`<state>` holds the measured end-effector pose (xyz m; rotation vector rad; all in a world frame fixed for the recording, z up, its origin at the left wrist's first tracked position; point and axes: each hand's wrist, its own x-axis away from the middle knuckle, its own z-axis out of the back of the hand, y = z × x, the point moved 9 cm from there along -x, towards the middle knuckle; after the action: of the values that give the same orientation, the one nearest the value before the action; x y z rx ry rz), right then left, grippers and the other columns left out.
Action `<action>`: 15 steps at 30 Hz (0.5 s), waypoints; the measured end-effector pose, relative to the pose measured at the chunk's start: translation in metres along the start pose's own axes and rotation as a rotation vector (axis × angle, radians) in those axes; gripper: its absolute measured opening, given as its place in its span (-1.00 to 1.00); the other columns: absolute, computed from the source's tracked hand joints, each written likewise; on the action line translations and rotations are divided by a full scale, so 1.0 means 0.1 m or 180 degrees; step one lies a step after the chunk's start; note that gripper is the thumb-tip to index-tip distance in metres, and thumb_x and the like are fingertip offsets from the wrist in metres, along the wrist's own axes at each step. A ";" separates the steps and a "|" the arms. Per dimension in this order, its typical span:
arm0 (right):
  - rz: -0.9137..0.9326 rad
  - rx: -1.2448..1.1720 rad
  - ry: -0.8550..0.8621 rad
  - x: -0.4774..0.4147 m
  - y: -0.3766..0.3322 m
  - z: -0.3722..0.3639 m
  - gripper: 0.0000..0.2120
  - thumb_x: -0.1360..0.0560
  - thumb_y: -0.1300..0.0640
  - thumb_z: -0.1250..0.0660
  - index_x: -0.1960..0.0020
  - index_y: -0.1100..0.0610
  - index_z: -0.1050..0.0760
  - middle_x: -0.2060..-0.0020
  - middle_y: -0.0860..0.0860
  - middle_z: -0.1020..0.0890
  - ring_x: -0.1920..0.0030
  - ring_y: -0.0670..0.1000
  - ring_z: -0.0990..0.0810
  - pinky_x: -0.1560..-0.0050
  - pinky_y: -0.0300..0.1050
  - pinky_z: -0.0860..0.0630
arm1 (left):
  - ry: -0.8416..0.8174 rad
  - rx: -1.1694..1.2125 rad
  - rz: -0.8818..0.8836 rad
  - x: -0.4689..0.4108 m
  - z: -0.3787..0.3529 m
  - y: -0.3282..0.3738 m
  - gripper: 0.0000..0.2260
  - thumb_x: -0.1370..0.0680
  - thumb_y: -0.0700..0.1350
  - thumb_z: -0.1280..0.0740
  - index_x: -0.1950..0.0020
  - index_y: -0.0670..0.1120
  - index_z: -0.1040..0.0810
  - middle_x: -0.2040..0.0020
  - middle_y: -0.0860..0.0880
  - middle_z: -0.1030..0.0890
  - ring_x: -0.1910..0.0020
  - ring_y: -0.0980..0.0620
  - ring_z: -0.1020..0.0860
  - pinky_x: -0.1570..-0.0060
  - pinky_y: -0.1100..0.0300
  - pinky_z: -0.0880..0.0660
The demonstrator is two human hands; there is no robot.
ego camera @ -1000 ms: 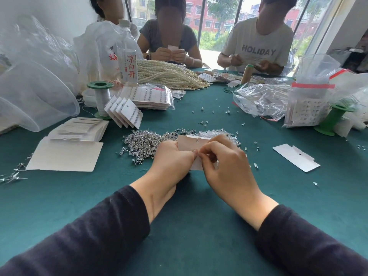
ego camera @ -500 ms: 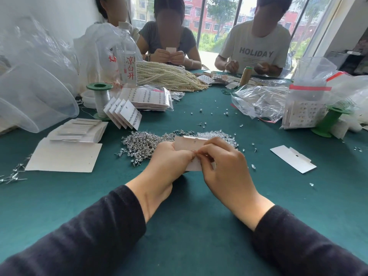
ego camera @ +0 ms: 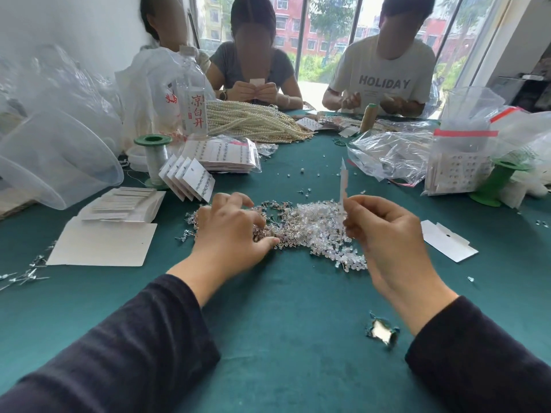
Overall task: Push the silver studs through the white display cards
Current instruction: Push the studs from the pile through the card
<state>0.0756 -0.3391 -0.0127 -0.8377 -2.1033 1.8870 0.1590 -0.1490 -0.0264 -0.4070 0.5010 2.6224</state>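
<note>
Change: half a second back both hands pinched one card together at table centre; now they had split apart.
Left hand [ego camera: 231,231]: palm down on the near edge of the stud pile [ego camera: 298,225], fingers curled and slightly spread into it; whether a stud was already pinched could not be told.
Right hand [ego camera: 384,234]: thumb and fingers pinched on the lower end of a white card [ego camera: 343,186], held upright and edge-on to the camera, above the right side of the pile.
Task meaning: probably one stud was seated and the left hand was fetching the next; card stayed in hand, so likely not yet full. Studs on it could not be seen edge-on.
Table [ego camera: 283,308]: green cloth, small torn patch near the right sleeve.
Blank card [ego camera: 447,241]: lay flat, right of the right hand.
Blank card stack [ego camera: 125,204]: left, resting on a larger sheet.
Filled cards [ego camera: 190,181]: fanned beyond the left hand, rows of studs showing; print too small to read.
Bottle [ego camera: 193,93]: clear, red Chinese characters 凉白开 on label.
Pearl strands [ego camera: 253,120]: heaped behind the bottle.
Far person's shirt [ego camera: 384,83]: read "HOLIDAY".
</note>
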 end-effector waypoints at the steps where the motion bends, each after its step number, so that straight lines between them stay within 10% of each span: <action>1: -0.0284 -0.0271 -0.0060 -0.01 0.09 -0.02 -0.90 -0.42 0.31 -0.35 0.25 0.18 -0.57 0.45 -0.01 -0.56 0.44 -0.10 -0.47 0.40 -0.29 -0.41 | 0.0000 0.0048 -0.0020 0.00 -0.02 0.02 -0.77 -0.41 0.16 -0.37 0.04 0.08 -0.63 -0.18 0.05 -0.44 -0.24 -0.02 -0.25 -0.04 0.09 -0.12; 15: -0.1847 -0.1751 -0.0467 0.13 0.47 -0.28 -0.70 -0.47 0.33 -0.23 0.38 0.25 -0.62 0.37 0.10 -0.64 0.40 -0.02 -0.60 0.36 -0.27 -0.55 | 0.0420 0.1242 0.0150 -0.03 0.16 0.01 -0.93 -0.46 -0.13 -0.39 0.17 -0.12 -0.62 0.11 -0.04 -0.60 0.06 -0.01 -0.50 0.03 0.26 -0.32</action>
<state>0.0915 -0.3070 -0.0558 -0.1149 -2.6244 1.1196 0.1586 -0.1443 -0.0110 -0.4435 1.0530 2.4702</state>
